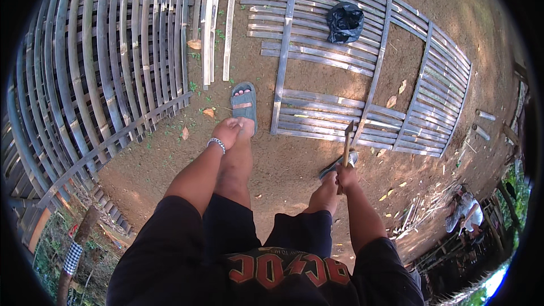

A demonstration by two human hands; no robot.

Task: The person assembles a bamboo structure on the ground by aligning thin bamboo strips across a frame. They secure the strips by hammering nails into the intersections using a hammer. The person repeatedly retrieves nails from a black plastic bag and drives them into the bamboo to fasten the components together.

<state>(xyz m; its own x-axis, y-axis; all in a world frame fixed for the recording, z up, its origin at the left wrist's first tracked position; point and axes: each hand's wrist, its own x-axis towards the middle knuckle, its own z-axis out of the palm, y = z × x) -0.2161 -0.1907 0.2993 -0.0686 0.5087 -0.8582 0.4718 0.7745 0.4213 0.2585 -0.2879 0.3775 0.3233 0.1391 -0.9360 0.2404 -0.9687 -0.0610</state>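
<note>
My right hand (347,177) is wrapped around the wooden handle of a hammer (346,153), whose dark head points away from me, over the near edge of a bamboo slat panel (328,112). That panel lies on the dirt, with gaps between its slats and crosswise strips over them. My left hand (226,131), with a bracelet at its wrist, hangs in front of my left shin. Its fingers are curled together, and whatever they may hold is too small to make out. A black plastic bag (345,22) rests on the far part of the panel.
On the left stands a large bamboo slat structure (107,51). Several loose bamboo strips (228,28) lie beside it. Two short bamboo pieces (480,131) and a heap of thin sticks (422,212) are on the ground to the right. Another person (469,215) is at the far right.
</note>
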